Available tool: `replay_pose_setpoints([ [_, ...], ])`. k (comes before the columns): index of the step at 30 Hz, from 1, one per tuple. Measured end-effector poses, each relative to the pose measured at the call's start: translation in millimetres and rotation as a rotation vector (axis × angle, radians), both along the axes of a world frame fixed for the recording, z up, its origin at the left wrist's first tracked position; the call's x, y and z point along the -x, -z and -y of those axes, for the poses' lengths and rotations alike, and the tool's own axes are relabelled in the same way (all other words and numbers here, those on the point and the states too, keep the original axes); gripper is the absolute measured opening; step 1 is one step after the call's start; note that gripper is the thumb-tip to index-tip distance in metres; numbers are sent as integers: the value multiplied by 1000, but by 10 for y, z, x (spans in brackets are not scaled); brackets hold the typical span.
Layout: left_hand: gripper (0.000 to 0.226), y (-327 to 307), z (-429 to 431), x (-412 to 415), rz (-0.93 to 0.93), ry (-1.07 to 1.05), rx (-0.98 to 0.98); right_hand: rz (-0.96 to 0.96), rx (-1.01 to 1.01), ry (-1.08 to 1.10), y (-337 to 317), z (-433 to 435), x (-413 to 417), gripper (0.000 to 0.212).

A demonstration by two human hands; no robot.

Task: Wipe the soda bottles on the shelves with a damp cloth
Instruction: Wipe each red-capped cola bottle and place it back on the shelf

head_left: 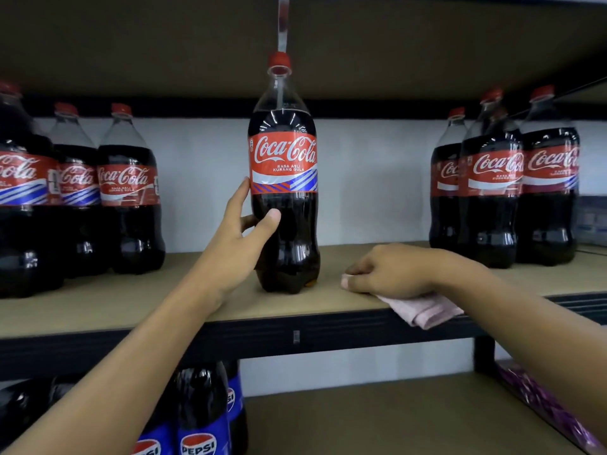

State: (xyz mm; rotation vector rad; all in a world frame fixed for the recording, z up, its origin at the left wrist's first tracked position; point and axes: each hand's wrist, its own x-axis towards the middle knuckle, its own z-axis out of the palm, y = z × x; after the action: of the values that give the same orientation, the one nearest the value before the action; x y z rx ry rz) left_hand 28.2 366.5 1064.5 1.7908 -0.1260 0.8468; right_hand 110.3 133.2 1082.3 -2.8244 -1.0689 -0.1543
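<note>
A large Coca-Cola bottle with a red cap stands upright alone in the middle of the tan shelf. My left hand wraps around its lower half, thumb across the front and fingers behind. My right hand rests on the shelf to the right of the bottle, pressing down on a folded pink cloth that sticks out over the shelf's front edge.
Three Coca-Cola bottles stand at the left of the shelf and three more Coca-Cola bottles at the right. Pepsi bottles stand on the lower shelf at left. A purple packet lies at the lower right. Another shelf board hangs overhead.
</note>
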Motion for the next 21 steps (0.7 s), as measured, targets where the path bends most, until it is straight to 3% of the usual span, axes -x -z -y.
replay_pose_setpoints([
  [4, 83, -1, -5, 31, -7, 11, -15, 6, 38, 22, 14, -24, -27, 43],
  [9, 81, -18, 1, 68, 3, 30, -9, 48, -153, -9, 92, 34, -41, 39],
  [13, 81, -33, 58, 95, -12, 54, 11, -15, -516, -79, 13, 182, 33, 39],
  [17, 84, -29, 203, 101, -12, 49, -6, -96, -1078, -156, -267, 111, 102, 38],
  [21, 89, -77, 190, 81, -57, 112, 38, 68, -1362, -315, -612, -166, 172, 33],
])
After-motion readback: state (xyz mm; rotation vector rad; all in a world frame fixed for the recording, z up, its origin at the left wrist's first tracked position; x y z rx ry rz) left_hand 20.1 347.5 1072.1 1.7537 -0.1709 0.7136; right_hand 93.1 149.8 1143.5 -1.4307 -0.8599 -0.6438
